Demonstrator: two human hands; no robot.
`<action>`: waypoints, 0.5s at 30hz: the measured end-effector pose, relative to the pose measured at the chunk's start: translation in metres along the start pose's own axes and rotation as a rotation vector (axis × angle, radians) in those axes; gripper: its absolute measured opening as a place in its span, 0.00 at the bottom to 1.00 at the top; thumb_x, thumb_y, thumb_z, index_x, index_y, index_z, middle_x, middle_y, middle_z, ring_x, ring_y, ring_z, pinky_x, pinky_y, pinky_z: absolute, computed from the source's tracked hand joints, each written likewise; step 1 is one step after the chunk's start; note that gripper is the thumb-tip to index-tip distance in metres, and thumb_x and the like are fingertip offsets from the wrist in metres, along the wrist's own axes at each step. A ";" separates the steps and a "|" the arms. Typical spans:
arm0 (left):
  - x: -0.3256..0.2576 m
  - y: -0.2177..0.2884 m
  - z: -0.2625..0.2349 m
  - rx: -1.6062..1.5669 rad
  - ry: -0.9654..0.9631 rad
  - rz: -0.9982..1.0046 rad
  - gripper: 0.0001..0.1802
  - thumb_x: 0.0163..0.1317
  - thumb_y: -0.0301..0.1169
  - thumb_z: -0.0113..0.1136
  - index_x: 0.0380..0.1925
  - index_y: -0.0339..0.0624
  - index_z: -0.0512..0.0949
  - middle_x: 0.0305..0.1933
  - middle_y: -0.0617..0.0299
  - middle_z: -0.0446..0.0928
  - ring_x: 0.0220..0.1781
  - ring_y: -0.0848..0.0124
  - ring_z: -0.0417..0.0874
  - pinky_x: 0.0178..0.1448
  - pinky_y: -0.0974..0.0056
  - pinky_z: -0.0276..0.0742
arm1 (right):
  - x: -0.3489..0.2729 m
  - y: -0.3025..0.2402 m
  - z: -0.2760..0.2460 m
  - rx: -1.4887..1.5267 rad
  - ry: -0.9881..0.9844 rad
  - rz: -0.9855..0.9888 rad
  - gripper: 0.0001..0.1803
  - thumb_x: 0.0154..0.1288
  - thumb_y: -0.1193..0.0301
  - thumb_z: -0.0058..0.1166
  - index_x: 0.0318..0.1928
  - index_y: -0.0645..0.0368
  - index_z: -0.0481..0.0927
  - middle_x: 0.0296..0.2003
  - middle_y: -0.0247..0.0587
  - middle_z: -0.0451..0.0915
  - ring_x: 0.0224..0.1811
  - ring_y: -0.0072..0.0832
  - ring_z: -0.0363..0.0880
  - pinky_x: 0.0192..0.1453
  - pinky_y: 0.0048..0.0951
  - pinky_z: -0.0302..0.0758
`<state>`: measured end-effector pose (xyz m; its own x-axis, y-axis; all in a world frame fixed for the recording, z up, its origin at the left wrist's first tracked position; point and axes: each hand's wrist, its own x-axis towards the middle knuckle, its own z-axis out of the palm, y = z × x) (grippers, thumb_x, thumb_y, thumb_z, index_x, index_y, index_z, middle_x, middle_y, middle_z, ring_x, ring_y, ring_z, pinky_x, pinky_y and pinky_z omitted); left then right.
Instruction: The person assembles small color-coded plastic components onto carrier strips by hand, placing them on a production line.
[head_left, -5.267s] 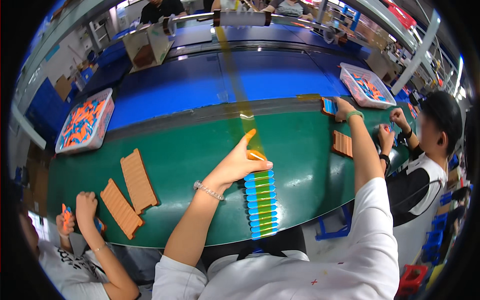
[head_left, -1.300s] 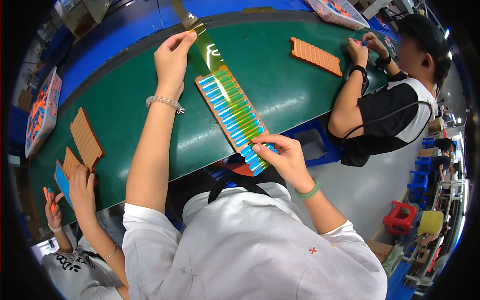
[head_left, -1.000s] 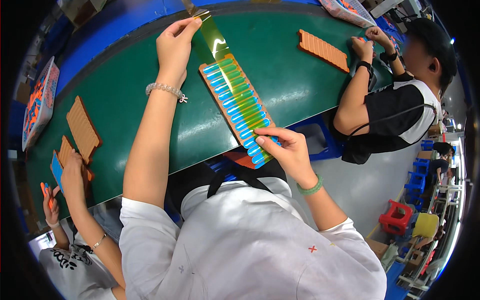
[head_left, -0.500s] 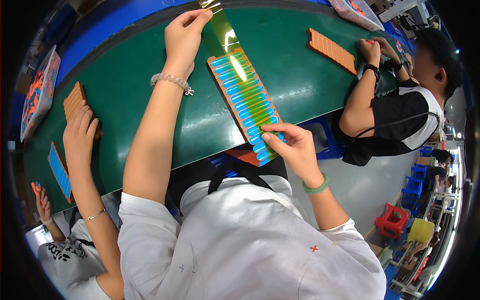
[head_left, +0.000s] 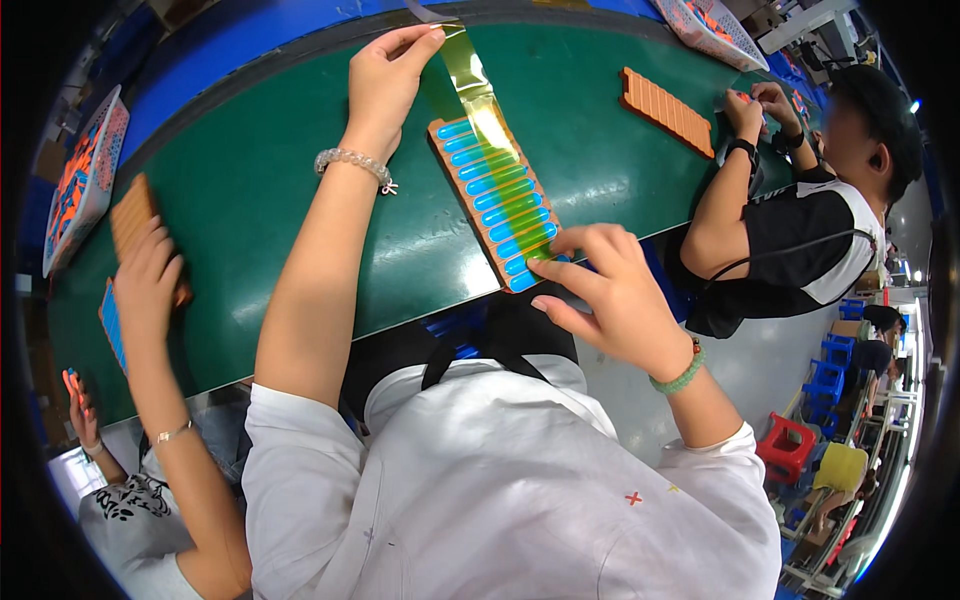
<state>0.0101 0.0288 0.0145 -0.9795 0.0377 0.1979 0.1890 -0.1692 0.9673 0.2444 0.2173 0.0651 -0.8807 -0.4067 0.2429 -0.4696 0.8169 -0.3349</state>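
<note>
An orange grooved tray [head_left: 434,130] lies slanted near the front edge of the green table, with several blue rounded-end pieces [head_left: 482,186] side by side in its grooves. A strip of clear yellow-green tape [head_left: 468,72] runs lengthwise over them and rises past the tray's far end. My left hand [head_left: 385,85] is closed, pinching the tape's far stretch between thumb and fingertips. At the near end my right hand [head_left: 615,285] rests a fingertip on the tape, its fingers apart and its thumb free below.
Another orange tray [head_left: 668,110] lies to the right, near a co-worker's hands [head_left: 752,112]. To the left, another person's hand [head_left: 148,285] touches an orange tray [head_left: 133,215] beside a blue-filled one [head_left: 112,325]. Baskets of orange and blue pieces stand at far left [head_left: 85,185] and far right [head_left: 715,32].
My right hand has gone from a pinch at the tray's near end to spread fingers with one fingertip on the tape. The tray's near end has shifted away from me. My left hand moved slightly right.
</note>
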 end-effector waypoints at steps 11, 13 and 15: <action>0.000 0.002 -0.001 -0.010 0.019 0.005 0.15 0.62 0.33 0.67 0.45 0.35 0.83 0.42 0.65 0.83 0.44 0.80 0.78 0.49 0.74 0.72 | 0.023 0.015 0.022 0.017 0.055 -0.110 0.05 0.59 0.77 0.58 0.36 0.60 0.76 0.32 0.40 0.74 0.36 0.37 0.73 0.45 0.36 0.68; 0.000 0.001 0.001 -0.004 0.011 0.005 0.15 0.62 0.33 0.67 0.45 0.35 0.83 0.41 0.65 0.83 0.44 0.80 0.79 0.48 0.74 0.72 | 0.027 0.016 0.024 0.017 0.066 -0.106 0.05 0.59 0.78 0.58 0.35 0.60 0.75 0.31 0.40 0.73 0.35 0.37 0.73 0.45 0.37 0.67; 0.000 0.000 0.001 -0.022 0.010 0.013 0.15 0.62 0.33 0.67 0.45 0.35 0.83 0.41 0.65 0.83 0.43 0.80 0.79 0.48 0.74 0.72 | 0.034 0.018 0.026 0.003 0.077 -0.106 0.04 0.60 0.78 0.57 0.35 0.60 0.75 0.31 0.40 0.72 0.35 0.38 0.72 0.45 0.37 0.67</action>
<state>0.0106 0.0295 0.0150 -0.9776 0.0256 0.2091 0.2006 -0.1910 0.9609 0.2043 0.2069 0.0434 -0.8188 -0.4577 0.3466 -0.5600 0.7699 -0.3061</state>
